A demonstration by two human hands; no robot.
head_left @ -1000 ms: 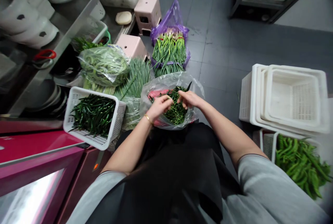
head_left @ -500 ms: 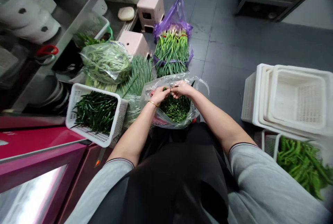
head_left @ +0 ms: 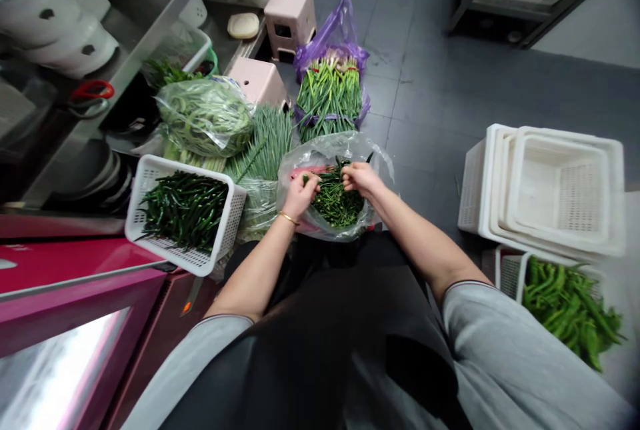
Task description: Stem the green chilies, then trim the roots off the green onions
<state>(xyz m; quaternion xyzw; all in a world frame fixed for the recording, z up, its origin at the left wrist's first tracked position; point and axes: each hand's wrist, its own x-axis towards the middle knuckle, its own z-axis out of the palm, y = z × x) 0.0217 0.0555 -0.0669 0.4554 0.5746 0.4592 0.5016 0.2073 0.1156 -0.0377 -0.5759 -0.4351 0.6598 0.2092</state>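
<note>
My left hand (head_left: 301, 194), with a gold bangle on its wrist, is closed around a green chili pepper (head_left: 306, 179); only a bit of the pepper shows. To its right, my right hand (head_left: 361, 178) has its fingers pinched together, and what they hold, if anything, is too small to make out. Both hands are over a clear plastic bag (head_left: 327, 149) in front of my lap. Inside it lies a heap of thin dark green chili peppers (head_left: 340, 202). Left of the bag, a white basket (head_left: 227, 227) holds long dark green chili peppers (head_left: 185, 210).
Beyond the bag lie garlic shoots (head_left: 330, 93) in purple plastic and scallions (head_left: 270, 140). A bag of green beans (head_left: 205, 117) sits at left, near pink stools (head_left: 257, 80). Stacked white baskets (head_left: 475, 183) and light green peppers (head_left: 570, 310) stand at right.
My hands, together half a second ago, have moved apart, the left slightly left and down, the right to the right. More of the peppers in the bag shows. The view has shifted slightly.
</note>
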